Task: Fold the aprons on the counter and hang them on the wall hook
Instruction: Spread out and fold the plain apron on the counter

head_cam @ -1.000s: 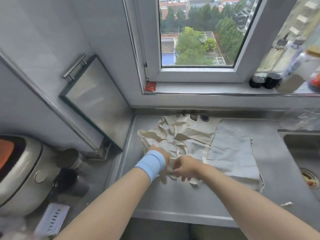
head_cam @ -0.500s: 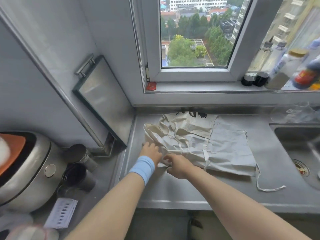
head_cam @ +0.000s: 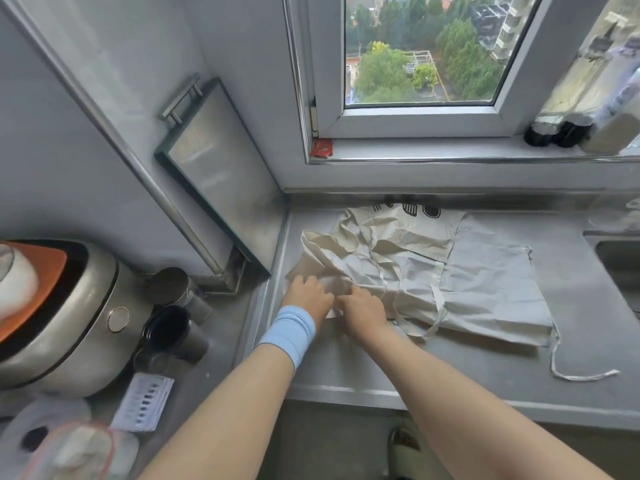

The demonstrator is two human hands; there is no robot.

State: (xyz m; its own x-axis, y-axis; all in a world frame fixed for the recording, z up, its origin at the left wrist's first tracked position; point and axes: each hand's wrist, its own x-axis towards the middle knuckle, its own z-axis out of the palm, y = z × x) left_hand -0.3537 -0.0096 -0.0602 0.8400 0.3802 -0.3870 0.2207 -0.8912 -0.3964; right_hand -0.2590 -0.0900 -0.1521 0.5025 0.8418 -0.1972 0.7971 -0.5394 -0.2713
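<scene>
On the steel worktop (head_cam: pixel 450 379) below the window, the job looks to be barely begun. Two aprons lie there, overlapping: a cream apron (head_cam: pixel 391 251) with black printed shapes at its far edge is bunched and creased on the left, partly on top of a pale grey apron (head_cam: pixel 495 289), which lies spread fairly flat on the right. One tie strap (head_cam: pixel 585 376) of the grey apron trails loose toward the worktop's front edge. Both hands work at the near left corner of the cream apron. The left hand (head_cam: pixel 308 297), wearing a blue wristband, lies with its fingers spread on the cloth, its grip open and pressing down. The right hand (head_cam: pixel 365 311), just beside it, has its fingers curled into the fabric's edge, apparently a closed grip pinching the hem. I judge this to be the straightening of the first apron before any proper fold. Neither apron shows a finished fold, the straps are not tucked in, and no wall hook is in view, so all the folding and hanging remains.
</scene>
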